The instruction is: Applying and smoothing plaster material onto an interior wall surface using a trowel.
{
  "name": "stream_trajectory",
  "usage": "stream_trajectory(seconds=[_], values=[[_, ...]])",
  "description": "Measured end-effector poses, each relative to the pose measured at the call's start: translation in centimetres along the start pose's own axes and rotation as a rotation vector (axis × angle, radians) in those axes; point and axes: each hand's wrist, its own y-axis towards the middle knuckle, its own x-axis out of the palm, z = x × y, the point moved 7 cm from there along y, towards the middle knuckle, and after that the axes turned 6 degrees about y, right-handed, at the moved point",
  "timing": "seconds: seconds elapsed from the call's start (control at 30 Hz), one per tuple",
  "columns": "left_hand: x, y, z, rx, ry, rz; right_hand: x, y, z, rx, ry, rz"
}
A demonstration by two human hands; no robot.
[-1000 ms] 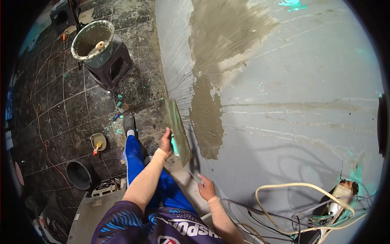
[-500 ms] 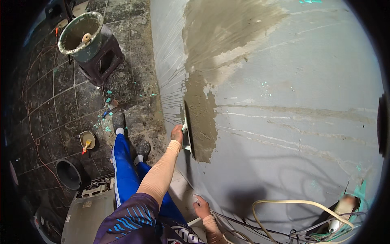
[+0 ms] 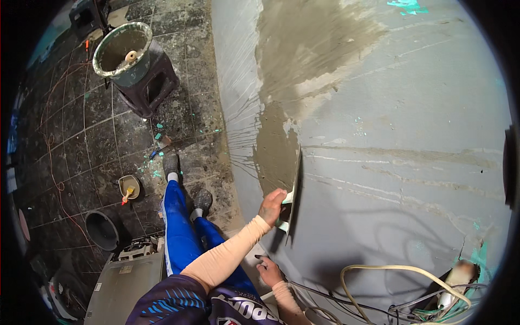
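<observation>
My left hand (image 3: 272, 207) is closed round the pale handle of a plastering trowel (image 3: 296, 187). The trowel's long thin blade stands edge-on to me, at the right border of a wet grey-brown mortar patch (image 3: 273, 149) on the wall. Lower down, my right hand (image 3: 269, 272) hovers by the foot of the wall, its fingers loosely bent and apart. A dark tip shows at one of its fingers, too small to make out. Both forearms wear light sleeves.
A mortar-smeared bucket (image 3: 120, 76) rests on a dark plastic stool (image 3: 154, 86). On the tiled floor are a small tub with a brush (image 3: 129, 189) and a black basin (image 3: 101, 230). Loose cables (image 3: 401, 267) hang at lower right near a wall hole. A grey appliance (image 3: 124, 287) stands lower left.
My left hand has moved the trowel right and slightly down, from the mortar's left side to its right border. The patch's lower part looks smoother and shorter. My right hand has barely moved.
</observation>
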Motion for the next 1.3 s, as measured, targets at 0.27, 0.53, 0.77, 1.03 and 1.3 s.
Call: stream_trajectory(seconds=[0.27,0.53,0.77,1.03,1.3], values=[[-15.7,6.8,-8.1,-0.166,-0.127,0.570,-1.5,-1.3,0.3,-0.007,0.013,0.037],[-14.9,14.0,-14.4,-0.336,0.102,0.554,-1.7,-4.3,2.3,0.212,0.018,0.024],[-10.8,9.7,-8.4,-0.023,0.175,0.441,1.5,-3.5,2.5,0.044,0.119,-0.054],[1.5,-1.5,1.0,0.196,0.497,0.305,0.9,-1.7,1.6,0.060,-0.004,-0.044],[-9.8,2.2,-4.4,0.021,0.231,0.518,-0.1,-2.7,1.0,0.103,0.028,-0.022]])
